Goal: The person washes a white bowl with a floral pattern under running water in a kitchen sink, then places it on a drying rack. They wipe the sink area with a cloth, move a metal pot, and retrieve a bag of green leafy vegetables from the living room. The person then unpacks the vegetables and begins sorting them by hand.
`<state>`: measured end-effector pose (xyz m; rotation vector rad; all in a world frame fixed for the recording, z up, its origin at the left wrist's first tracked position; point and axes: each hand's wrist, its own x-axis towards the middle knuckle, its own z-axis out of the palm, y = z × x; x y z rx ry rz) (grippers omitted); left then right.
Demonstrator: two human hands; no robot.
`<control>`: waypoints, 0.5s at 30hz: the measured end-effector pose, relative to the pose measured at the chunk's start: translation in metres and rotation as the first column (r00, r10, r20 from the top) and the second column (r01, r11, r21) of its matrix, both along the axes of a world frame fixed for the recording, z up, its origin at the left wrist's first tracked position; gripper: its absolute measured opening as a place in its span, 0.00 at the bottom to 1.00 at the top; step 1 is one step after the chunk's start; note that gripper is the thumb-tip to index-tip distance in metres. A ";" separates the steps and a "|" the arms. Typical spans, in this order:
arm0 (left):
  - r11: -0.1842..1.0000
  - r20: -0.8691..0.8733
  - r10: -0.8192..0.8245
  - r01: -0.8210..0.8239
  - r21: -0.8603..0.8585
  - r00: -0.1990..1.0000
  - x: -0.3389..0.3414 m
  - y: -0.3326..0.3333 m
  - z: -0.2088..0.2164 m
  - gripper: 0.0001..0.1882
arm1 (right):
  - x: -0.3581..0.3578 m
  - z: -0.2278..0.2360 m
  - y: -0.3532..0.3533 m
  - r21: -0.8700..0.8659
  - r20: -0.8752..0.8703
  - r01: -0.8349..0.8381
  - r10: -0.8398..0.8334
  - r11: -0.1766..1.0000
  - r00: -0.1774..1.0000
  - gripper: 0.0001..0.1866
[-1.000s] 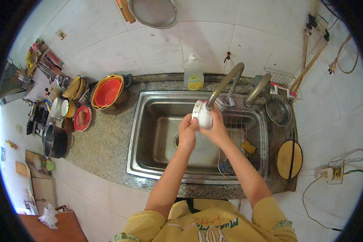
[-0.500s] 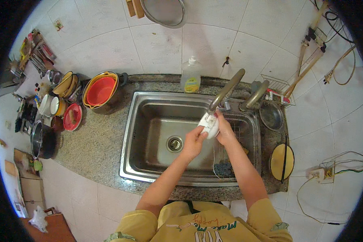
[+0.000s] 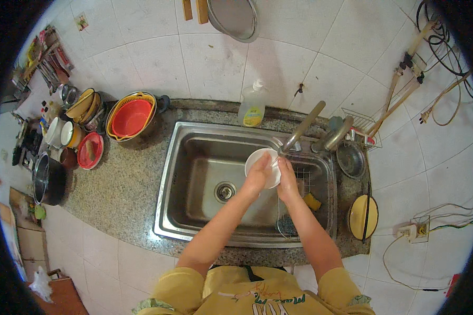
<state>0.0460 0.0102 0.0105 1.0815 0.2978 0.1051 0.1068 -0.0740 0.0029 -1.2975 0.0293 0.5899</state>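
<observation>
A white bowl (image 3: pixel 253 158) is under the mouth of the metal tap (image 3: pixel 302 128), over the right part of the steel sink (image 3: pixel 165 207). Its round opening now faces up toward me. My left hand (image 3: pixel 257 177) grips the bowl, with fingers reaching over its inner side. On the bowl's right side, my right hand (image 3: pixel 287 181) is closed around the rim. A thin stream of water seems to run from the tap onto the bowl between my hands. The undersides of both hands are hidden.
Inside the sink's right side are a wire rack (image 3: pixel 304 178), a yellow sponge (image 3: pixel 312 202) and a dark scrubber (image 3: pixel 287 224). A soap bottle (image 3: pixel 253 105) stands behind the sink. Left are a red basin (image 3: pixel 130 118) and a black pot (image 3: pixel 49 179); right, a metal bowl (image 3: pixel 350 159).
The white bowl has turned from showing its outside to showing its open inside. My left hand has shifted onto its inner side. My right hand has moved slightly down and left.
</observation>
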 end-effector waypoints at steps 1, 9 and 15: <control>0.991 0.067 -0.028 0.019 0.130 0.997 0.003 -0.003 -0.004 0.26 | 0.001 0.002 0.001 0.035 -0.042 0.048 -0.047 0.998 0.998 0.19; -0.473 -0.168 -0.419 -0.057 0.879 0.892 -0.010 0.044 -0.004 0.26 | 0.021 0.010 -0.017 -0.275 0.180 0.021 0.031 0.961 0.983 0.21; 0.329 -0.077 -0.594 0.329 0.885 0.800 -0.008 0.010 -0.027 0.24 | 0.019 -0.005 -0.013 -0.456 0.396 0.045 0.157 0.889 0.905 0.21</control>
